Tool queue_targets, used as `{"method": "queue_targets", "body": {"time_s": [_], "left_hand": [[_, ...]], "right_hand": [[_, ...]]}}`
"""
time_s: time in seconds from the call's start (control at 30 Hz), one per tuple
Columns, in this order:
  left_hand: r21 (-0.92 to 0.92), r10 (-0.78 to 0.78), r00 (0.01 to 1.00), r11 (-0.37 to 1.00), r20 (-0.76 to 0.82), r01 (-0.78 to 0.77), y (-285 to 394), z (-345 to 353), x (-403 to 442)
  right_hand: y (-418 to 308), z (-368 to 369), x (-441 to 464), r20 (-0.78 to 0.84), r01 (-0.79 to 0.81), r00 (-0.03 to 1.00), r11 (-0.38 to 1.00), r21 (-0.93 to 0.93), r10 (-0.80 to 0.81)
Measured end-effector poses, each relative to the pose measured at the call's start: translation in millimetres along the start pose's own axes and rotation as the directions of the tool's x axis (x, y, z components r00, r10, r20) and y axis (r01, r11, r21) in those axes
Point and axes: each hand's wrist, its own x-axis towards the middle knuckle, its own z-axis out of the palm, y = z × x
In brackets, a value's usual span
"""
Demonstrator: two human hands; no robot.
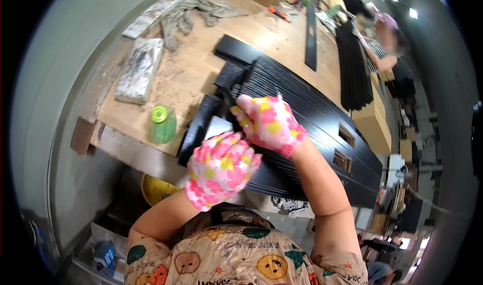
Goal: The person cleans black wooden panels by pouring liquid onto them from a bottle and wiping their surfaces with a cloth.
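My left hand (220, 170), in a white glove with pink and yellow flowers, is closed with its fingers curled at the near end of the black slats. What lies under its fingers is hidden. A pale flat patch (219, 127) shows just beyond them. Above and right of it, my right hand (271, 124), gloved alike, is closed round a dark narrow thing (229, 97) whose kind I cannot make out. Both hands are over a stack of grooved black slats (297, 114). Short black blocks (200, 119) lie at its left end.
A green bottle (164, 125) and a smudged white block (140, 71) stand on the wooden table (193, 66). Grey gloves (196, 13), a red-black cutter (279, 14) and a black board (311, 38) lie farther back. Another person (385, 43) is beside black strips (352, 63).
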Motion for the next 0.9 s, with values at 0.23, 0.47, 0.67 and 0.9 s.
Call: {"method": "queue_targets", "body": {"time_s": [0.23, 0.47, 0.67, 0.9], "left_hand": [[-0.027, 0.027, 0.999, 0.999, -0.035, -0.028, -1.0, 2.2, 1.6], [0.002, 0.015, 0.999, 1.000, -0.042, -0.014, 1.4, 4.8, 1.6], [0.056, 0.016, 0.997, 0.998, 0.077, -0.020, 32.2, 5.4, -12.9], [-0.166, 0.156, 0.981, 0.977, 0.112, -0.136, 68.7, 34.7, -35.8]], "right_hand": [[196.3, -12.0, -69.6, -0.215, -0.692, 0.716, 0.716, -0.092, 0.664], [68.6, -5.9, -27.3, -0.187, -0.308, 0.941, 0.943, -0.124, 0.282], [192.5, -3.8, -55.3, -0.302, -0.543, 0.819, 0.829, -0.132, 0.488], [31.7, 5.6, 19.6, -0.155, 0.134, 0.974, 0.974, -0.184, -0.163]]}}
